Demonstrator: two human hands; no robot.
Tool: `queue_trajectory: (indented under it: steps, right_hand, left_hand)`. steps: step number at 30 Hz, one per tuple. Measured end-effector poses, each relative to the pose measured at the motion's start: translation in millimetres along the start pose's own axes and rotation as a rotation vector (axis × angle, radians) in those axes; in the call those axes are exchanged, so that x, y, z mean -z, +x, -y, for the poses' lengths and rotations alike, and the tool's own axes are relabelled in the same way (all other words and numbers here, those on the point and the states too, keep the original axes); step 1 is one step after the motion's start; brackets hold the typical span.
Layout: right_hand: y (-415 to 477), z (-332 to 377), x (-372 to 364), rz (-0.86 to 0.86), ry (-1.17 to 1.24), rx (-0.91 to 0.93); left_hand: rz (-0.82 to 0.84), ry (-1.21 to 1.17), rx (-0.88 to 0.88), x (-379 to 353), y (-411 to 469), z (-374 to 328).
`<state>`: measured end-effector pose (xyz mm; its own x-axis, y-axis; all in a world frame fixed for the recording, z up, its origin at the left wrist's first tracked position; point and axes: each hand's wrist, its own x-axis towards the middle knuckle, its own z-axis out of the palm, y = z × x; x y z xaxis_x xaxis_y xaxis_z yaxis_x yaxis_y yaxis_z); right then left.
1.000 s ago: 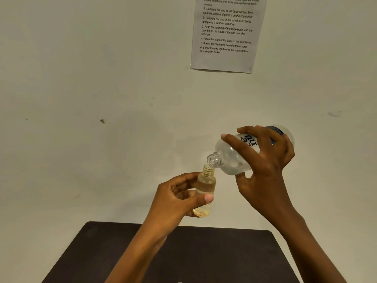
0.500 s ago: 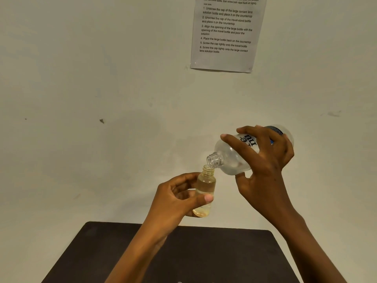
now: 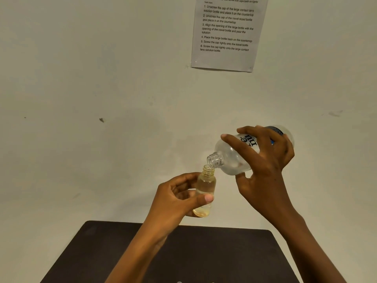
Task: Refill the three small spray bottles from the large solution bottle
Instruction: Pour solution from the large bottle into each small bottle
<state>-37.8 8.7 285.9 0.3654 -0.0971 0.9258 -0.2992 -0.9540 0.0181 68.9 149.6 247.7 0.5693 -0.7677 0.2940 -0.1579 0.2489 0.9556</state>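
The left hand [image 3: 179,199] is gripping one uncapped small spray bottle [image 3: 204,193] above the tabletop [image 3: 204,254]; the right hand [image 3: 263,166] is clasping the tilted large solution bottle [image 3: 232,158], mouths touching. This fill seems underway; other bottles are not visible.

the small bottle [image 3: 204,190] stood upright in the left hand [image 3: 177,198], above the table's [image 3: 224,256] far edge; the large bottle [image 3: 234,158], tilted in the right hand [image 3: 263,170], had its mouth at the small bottle's opening.
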Motion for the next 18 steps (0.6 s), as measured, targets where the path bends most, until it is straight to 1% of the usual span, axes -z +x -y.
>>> queue_trajectory:
  steps: [18]
  right_hand:
    - [-0.6, 0.1, -2.2, 0.016, 0.001, -0.009]
  left_hand:
    - [-0.007, -0.007, 0.012, 1.8, 0.7, 2.1]
